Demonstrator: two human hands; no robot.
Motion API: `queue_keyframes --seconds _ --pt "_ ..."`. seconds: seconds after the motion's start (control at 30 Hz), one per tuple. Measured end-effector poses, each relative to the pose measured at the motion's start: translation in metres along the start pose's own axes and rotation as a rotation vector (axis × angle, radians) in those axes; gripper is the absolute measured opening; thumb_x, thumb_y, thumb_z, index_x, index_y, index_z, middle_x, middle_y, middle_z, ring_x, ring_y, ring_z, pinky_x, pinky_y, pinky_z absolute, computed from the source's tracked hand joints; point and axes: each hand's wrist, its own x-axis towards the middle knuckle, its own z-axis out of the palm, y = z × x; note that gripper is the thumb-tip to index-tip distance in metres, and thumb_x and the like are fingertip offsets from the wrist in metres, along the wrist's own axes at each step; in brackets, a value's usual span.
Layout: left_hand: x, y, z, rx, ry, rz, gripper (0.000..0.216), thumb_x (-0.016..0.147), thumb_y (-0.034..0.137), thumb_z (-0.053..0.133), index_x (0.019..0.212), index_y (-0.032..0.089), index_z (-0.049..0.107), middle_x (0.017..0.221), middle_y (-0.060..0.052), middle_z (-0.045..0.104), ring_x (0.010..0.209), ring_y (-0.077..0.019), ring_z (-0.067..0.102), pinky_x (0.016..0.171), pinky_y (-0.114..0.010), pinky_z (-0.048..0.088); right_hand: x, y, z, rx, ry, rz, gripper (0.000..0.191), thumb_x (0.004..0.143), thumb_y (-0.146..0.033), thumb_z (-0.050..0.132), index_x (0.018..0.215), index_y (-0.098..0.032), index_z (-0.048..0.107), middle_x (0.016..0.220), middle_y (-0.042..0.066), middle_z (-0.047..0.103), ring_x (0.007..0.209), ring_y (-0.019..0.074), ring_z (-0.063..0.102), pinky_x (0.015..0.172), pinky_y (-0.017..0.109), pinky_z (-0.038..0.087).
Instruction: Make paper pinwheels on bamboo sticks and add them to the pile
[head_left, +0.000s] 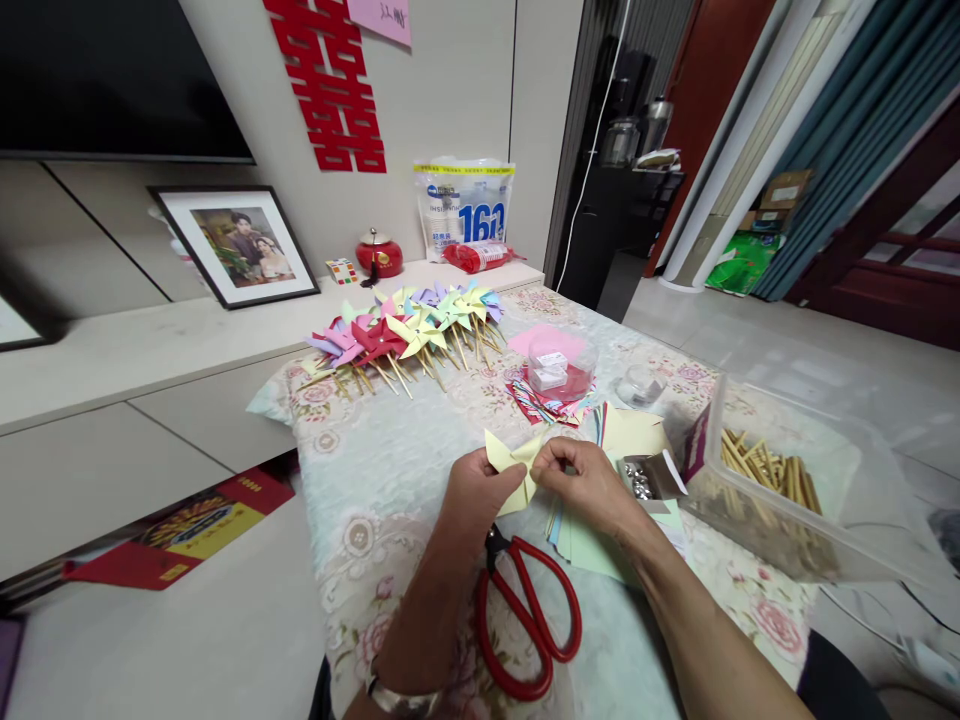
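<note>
one head camera looks forward and down, near the table (pixel 397 440).

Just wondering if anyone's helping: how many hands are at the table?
2: the left hand holds the pale-yellow paper at its left side; the right hand touches its right side. None appear hidden.

A blue "160" (pixel 482 222) stands on the plastic bag (pixel 463 208), and a red double-happiness sign (pixel 324 90) on the wall (pixel 450 95).

Bright light across the tablecloth (pixel 360 465), pale glare on the floor (pixel 750 340), shadows soft, and there's the plastic box (pixel 870 500) stretching out towards a blurry right edge
</note>
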Motion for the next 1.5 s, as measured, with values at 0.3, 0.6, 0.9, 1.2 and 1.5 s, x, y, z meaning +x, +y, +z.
queue_keyframes --seconds 0.3,0.6,0.9,1.2,1.5 --pt "-0.004 0.002 -0.004 -0.04 -0.04 -0.013 0.028 0.059 0.026 0.077 0.081 0.009 0.073 0.067 -0.006 0.073 0.055 -0.0162 0.063 0.054 -0.024 0.047 0.0 0.003 -0.011 0.19 0.008 0.008 0.02 0.074 -0.035 0.066 0.067 -0.017 0.062 0.065 -0.001 0.058 0.062 0.0137 0.049 0.062 0.027 0.037" --pt "-0.006 0.004 -0.014 0.035 -0.334 -0.081 0.026 0.065 0.027 0.075 0.084 0.01 0.074 0.072 -0.006 0.072 0.06 -0.0176 0.063 0.058 -0.025 0.045 -0.004 0.003 -0.03 0.348 -0.026 -0.143 0.071 0.08 -0.035 0.073 0.144 -0.024 0.047 0.125 0.009 0.064 0.116 0.0245 0.057 0.099 0.04 0.044" --pt "-0.007 0.001 -0.015 0.205 -0.389 -0.057 0.025 0.068 0.027 0.074 0.086 0.01 0.074 0.07 -0.004 0.07 0.056 -0.0142 0.057 0.053 -0.023 0.039 -0.011 -0.006 -0.027 0.023 -0.222 -0.13 0.074 0.078 -0.021 0.07 0.148 -0.021 0.045 0.094 0.002 0.067 0.086 0.0189 0.062 0.081 0.033 0.048" --pt "-0.008 0.001 -0.012 0.171 -0.348 -0.071 0.026 0.06 0.021 0.077 0.084 0.011 0.076 0.067 -0.004 0.07 0.059 -0.019 0.062 0.053 -0.024 0.043 -0.01 -0.007 -0.023 -0.098 -0.206 -0.184 0.075 0.073 -0.01 0.063 0.145 -0.022 0.049 0.089 0.001 0.068 0.083 0.019 0.062 0.085 0.034 0.047" --pt "-0.005 -0.003 -0.012 0.141 -0.372 -0.041 0.034 0.06 0.019 0.076 0.093 0.011 0.075 0.072 -0.004 0.071 0.059 -0.0183 0.063 0.055 -0.025 0.044 -0.01 -0.008 -0.022 -0.066 -0.226 -0.158 0.076 0.069 -0.008 0.06 0.144 -0.02 0.051 0.088 0.001 0.067 0.081 0.0179 0.061 0.078 0.03 0.047"
